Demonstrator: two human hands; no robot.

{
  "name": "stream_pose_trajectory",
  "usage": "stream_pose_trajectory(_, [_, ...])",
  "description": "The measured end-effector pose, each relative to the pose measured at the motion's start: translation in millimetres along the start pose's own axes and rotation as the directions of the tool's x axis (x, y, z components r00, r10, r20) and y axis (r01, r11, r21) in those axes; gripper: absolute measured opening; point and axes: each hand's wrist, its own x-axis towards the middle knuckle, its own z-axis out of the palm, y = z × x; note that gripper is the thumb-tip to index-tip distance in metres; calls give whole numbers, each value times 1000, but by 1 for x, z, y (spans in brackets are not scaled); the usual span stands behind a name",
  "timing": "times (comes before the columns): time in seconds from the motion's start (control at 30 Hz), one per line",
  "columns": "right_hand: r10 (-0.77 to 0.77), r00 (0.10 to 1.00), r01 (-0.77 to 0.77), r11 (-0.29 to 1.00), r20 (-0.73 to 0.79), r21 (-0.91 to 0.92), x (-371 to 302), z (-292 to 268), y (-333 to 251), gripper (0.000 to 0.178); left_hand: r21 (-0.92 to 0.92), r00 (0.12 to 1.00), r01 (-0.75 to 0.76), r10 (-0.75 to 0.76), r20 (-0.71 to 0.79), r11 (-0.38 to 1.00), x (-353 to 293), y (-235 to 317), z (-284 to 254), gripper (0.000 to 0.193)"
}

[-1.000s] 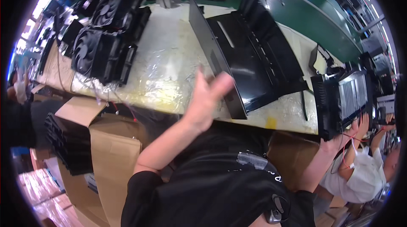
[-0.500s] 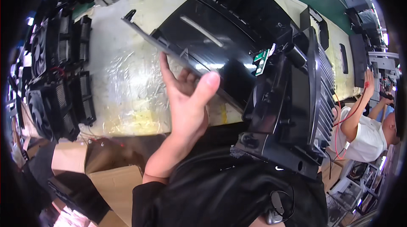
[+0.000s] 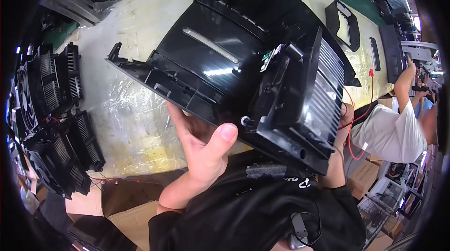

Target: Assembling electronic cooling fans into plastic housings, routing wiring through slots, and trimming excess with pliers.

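Note:
A large black plastic housing is tilted up in front of me, with a long slot in its flat panel and a ribbed grille on its right side. Inside it sits a small green circuit board. My left hand supports the housing's near left edge, its fingers tucked underneath and its thumb sticking out in front. On the far side of the grille, my right hand grips the housing's right end, with most of its fingers hidden.
Several black fan and heatsink units stand at the table's left. Below them is an open cardboard box. A black frame lies on the plastic-covered table. A red cable hangs at right, near a co-worker in a white shirt.
The housing has turned and shifted left, showing more of its inside edge and grille. My right hand and forearm have come into view beside it. My left hand stays at the near edge.

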Motion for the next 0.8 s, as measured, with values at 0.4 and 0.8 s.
stream_pose_trajectory(0.4, [-64, 994, 76, 988, 85, -137, 26, -46, 6, 54, 24, 996, 68, -66, -54, 997, -3, 4, -1, 99])
stream_pose_trajectory(0.8, [97, 977, -42, 960, 189, -277, 27, -72, -11, 62, 295, 1000, 16, -22, 17, 955, 8, -8, -7, 110])
